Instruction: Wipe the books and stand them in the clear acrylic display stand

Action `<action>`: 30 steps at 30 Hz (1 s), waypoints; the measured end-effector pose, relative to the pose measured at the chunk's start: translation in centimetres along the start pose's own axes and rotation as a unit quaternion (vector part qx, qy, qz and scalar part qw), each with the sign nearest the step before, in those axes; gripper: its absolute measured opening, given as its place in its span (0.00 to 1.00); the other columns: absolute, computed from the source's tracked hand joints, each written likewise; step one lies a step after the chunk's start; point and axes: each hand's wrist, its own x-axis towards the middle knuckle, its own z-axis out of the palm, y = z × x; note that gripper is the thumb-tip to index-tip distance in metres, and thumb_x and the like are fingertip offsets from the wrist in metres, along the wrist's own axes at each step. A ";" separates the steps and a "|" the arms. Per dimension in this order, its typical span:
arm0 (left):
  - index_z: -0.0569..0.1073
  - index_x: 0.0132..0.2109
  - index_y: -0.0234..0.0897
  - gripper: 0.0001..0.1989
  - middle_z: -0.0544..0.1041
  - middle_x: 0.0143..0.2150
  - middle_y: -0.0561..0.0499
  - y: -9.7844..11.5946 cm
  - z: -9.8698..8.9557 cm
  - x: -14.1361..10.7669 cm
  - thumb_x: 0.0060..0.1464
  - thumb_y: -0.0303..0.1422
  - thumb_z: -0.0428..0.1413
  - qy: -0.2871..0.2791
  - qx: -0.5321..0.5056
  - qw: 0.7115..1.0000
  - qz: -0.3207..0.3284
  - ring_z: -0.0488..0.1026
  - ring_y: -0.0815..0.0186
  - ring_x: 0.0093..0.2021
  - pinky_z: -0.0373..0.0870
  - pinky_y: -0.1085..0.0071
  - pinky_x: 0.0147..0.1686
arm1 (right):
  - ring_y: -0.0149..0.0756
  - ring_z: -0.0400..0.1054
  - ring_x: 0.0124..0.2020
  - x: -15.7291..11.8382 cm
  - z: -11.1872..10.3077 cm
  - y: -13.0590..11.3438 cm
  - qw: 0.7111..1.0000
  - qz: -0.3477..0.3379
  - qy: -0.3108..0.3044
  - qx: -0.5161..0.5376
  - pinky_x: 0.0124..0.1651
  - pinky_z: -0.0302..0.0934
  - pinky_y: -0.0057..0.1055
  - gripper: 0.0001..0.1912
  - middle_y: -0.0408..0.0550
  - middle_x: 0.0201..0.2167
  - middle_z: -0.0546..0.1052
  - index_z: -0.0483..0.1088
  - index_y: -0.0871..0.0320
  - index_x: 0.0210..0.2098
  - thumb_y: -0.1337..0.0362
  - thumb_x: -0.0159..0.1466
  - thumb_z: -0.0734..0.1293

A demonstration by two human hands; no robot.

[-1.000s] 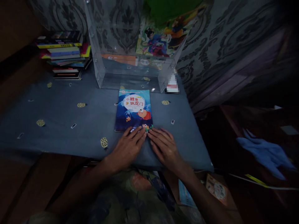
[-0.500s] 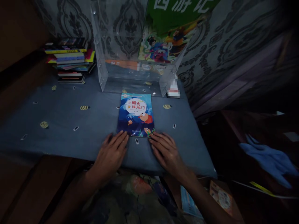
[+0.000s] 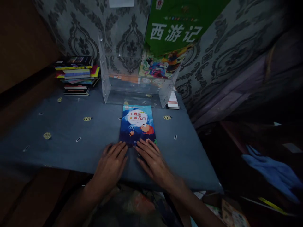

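Note:
A blue picture book (image 3: 137, 124) with a fish on its cover lies closed on the blue-grey tablecloth (image 3: 63, 151). My left hand (image 3: 112, 164) rests palm down at the book's lower left corner, fingertips by its edge. Over the book's lower edge, right of the middle, lie the fingertips of my right hand (image 3: 152, 162). The fingers of both hands are stretched out, and neither hand holds anything. Behind the book stands a clear plastic rack (image 3: 132, 94) with a large green book (image 3: 175, 41) upright in it.
Several books are piled in a stack (image 3: 77, 75) at the back left. A small pixelated object (image 3: 173, 101) stands right of the rack. Beyond the table's right edge lies a blue cloth (image 3: 270, 170). An orange-brown booklet (image 3: 233, 214) is below the table at the lower right.
My right hand has slid left along the book's lower edge, onto the cover's bottom. My left hand stays at the lower left corner. The view has tilted up a little.

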 end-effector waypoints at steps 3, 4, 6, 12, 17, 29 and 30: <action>0.73 0.59 0.34 0.18 0.75 0.61 0.39 -0.4 0.2 0.5 0.67 0.30 0.46 0.002 -0.003 1.000 -0.018 0.73 0.54 0.60 0.70 0.50 0.58 | 0.49 0.65 0.65 0.7 0.6 0.0 0.999 0.026 -0.027 0.000 0.65 0.62 0.58 0.20 0.61 0.60 0.75 0.70 0.60 0.60 0.66 0.70 0.62; 0.73 0.59 0.35 0.18 0.74 0.62 0.39 -0.6 0.3 0.7 0.67 0.30 0.46 0.002 -0.003 1.000 -0.023 0.72 0.54 0.61 0.70 0.51 0.58 | 0.49 0.65 0.65 0.9 0.8 0.1 0.999 0.034 -0.031 -0.002 0.65 0.61 0.59 0.20 0.61 0.60 0.74 0.70 0.60 0.60 0.66 0.70 0.63; 0.72 0.60 0.36 0.18 0.73 0.63 0.39 -1.0 0.5 1.3 0.67 0.32 0.47 0.001 -0.004 1.000 -0.031 0.71 0.53 0.62 0.69 0.51 0.59 | 0.50 0.64 0.66 1.4 1.2 0.7 0.998 0.045 -0.035 -0.005 0.66 0.60 0.59 0.21 0.61 0.61 0.73 0.70 0.59 0.61 0.65 0.69 0.63; 0.69 0.63 0.39 0.20 0.68 0.66 0.36 -3.3 1.3 4.2 0.68 0.36 0.49 -0.022 0.000 0.999 -0.047 0.66 0.49 0.66 0.66 0.47 0.60 | 0.54 0.61 0.68 3.3 2.2 4.2 0.995 0.093 -0.015 -0.036 0.66 0.55 0.63 0.23 0.64 0.64 0.69 0.67 0.60 0.63 0.60 0.70 0.63; 0.68 0.64 0.38 0.22 0.69 0.65 0.35 -5.8 2.6 7.9 0.66 0.40 0.51 -0.014 -0.080 0.994 -0.069 0.64 0.48 0.67 0.63 0.44 0.62 | 0.59 0.56 0.70 4.5 3.1 7.4 0.984 0.168 -0.002 -0.061 0.65 0.54 0.68 0.25 0.67 0.67 0.65 0.66 0.62 0.64 0.57 0.71 0.61; 0.72 0.49 0.36 0.11 0.82 0.39 0.47 -9.1 1.9 14.2 0.58 0.30 0.58 0.047 -0.646 0.645 -0.405 0.81 0.66 0.38 0.76 0.73 0.39 | 0.57 0.54 0.71 4.2 4.3 8.5 0.981 0.183 0.063 -0.019 0.67 0.58 0.57 0.24 0.66 0.68 0.62 0.68 0.61 0.62 0.55 0.72 0.60; 0.73 0.46 0.35 0.09 0.82 0.36 0.47 -8.7 1.9 14.5 0.58 0.30 0.59 0.029 -0.661 0.627 -0.410 0.80 0.66 0.34 0.76 0.73 0.35 | 0.57 0.53 0.71 4.2 4.1 8.4 0.980 0.192 0.055 -0.007 0.68 0.57 0.56 0.25 0.66 0.69 0.62 0.68 0.62 0.62 0.54 0.72 0.59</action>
